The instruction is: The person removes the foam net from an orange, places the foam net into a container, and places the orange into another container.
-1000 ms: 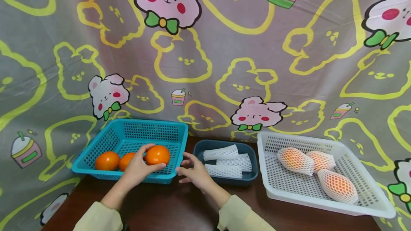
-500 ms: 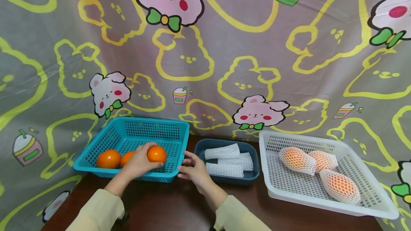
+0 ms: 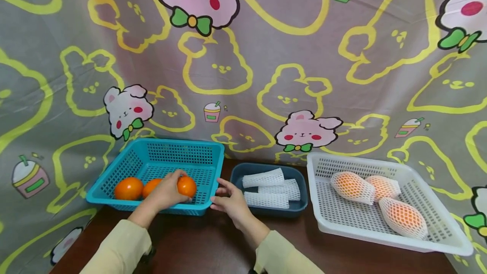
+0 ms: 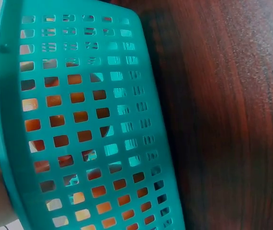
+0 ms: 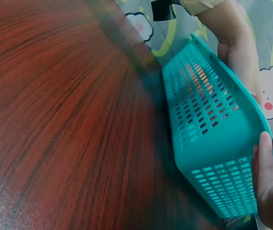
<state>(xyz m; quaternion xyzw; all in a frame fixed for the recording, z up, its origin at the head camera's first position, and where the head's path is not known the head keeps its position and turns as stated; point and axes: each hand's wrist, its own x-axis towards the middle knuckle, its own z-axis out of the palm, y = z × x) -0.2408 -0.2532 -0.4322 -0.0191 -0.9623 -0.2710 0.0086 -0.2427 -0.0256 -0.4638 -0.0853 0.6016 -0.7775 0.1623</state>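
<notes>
In the head view, my left hand (image 3: 166, 192) reaches over the near rim of the teal basket (image 3: 185, 146). Its fingers and thumb hold a bright orange (image 3: 187, 187) low inside, near the basket's front right. Two more oranges lie to its left: one in full view (image 3: 129, 188), the other (image 3: 151, 186) partly behind the hand. My right hand (image 3: 233, 204) holds the basket's right rim near the front corner; the right wrist view shows its fingers at the rim (image 5: 266, 155). Through the slotted wall (image 4: 86, 120) in the left wrist view, orange skin shows.
Right of the basket, a dark blue tray (image 3: 303, 189) bears several white foam net sleeves (image 3: 266, 200). Farther right, a white basket (image 3: 380, 236) carries three oranges in foam nets (image 3: 404, 218). A patterned cloth (image 3: 243, 54) hangs behind the brown table (image 3: 205, 240).
My left hand has lowered the orange into the teal basket, and more of the fruit is now behind the hand. The right hand stays at the rim.
</notes>
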